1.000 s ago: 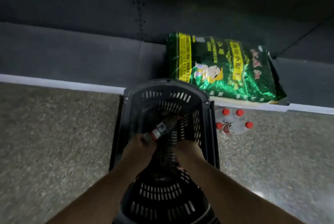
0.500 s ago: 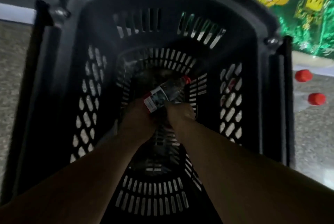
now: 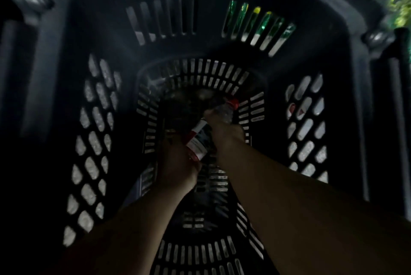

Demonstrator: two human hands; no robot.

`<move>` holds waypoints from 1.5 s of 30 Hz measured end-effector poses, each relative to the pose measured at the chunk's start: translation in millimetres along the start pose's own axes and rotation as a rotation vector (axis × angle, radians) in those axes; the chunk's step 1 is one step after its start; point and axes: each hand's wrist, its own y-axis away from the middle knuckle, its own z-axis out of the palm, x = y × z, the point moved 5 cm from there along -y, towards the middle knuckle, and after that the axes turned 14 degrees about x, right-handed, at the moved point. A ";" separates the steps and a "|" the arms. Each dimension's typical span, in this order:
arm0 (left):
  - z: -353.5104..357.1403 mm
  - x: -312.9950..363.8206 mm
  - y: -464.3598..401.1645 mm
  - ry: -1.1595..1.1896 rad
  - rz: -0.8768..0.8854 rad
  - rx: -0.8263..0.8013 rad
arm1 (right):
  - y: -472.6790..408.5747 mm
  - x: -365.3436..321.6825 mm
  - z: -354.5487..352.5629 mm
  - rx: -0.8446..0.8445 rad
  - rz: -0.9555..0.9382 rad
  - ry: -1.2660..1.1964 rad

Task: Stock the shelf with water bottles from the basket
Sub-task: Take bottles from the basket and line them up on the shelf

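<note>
both hands, left hand [image 3: 178, 170] and right hand [image 3: 224, 128], wrap fingers round the clear red-capped plastic water bottle [image 3: 209, 130] deep in the black slotted plastic basket [image 3: 93, 141]; lifting it tilted could snag its cap on the wall.

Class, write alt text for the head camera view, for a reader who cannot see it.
Two bare hands reach deep into a dark slotted plastic basket; the left hand and right hand together hold a red-capped water bottle lying tilted near the bottom. A green bag shows beyond the rim.

Water bottle [image 3: 205, 134] lies tilted inside basket [image 3: 93, 57].
</note>
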 end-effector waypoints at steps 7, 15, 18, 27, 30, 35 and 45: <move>-108.6 67.6 53.7 -0.019 0.068 0.002 | 101.1 -37.2 -54.3 0.040 0.040 -0.132; -252.3 178.6 120.9 -0.211 0.298 0.069 | 254.9 -112.2 -136.5 -0.027 -0.157 -0.222; -314.5 224.4 148.0 -0.193 0.371 0.090 | 325.4 -148.4 -170.4 -0.096 -0.237 -0.254; -507.7 385.1 218.5 -0.155 0.556 0.212 | 540.1 -278.0 -278.7 -0.138 -0.598 -0.360; -558.9 429.9 243.3 -0.074 0.623 0.254 | 602.2 -310.6 -312.4 -0.133 -0.722 -0.391; -631.7 486.9 290.2 -0.014 0.719 0.332 | 691.7 -342.1 -364.2 -0.145 -0.829 -0.464; -743.5 582.2 350.0 0.142 0.833 0.444 | 834.9 -406.0 -441.9 -0.130 -1.057 -0.570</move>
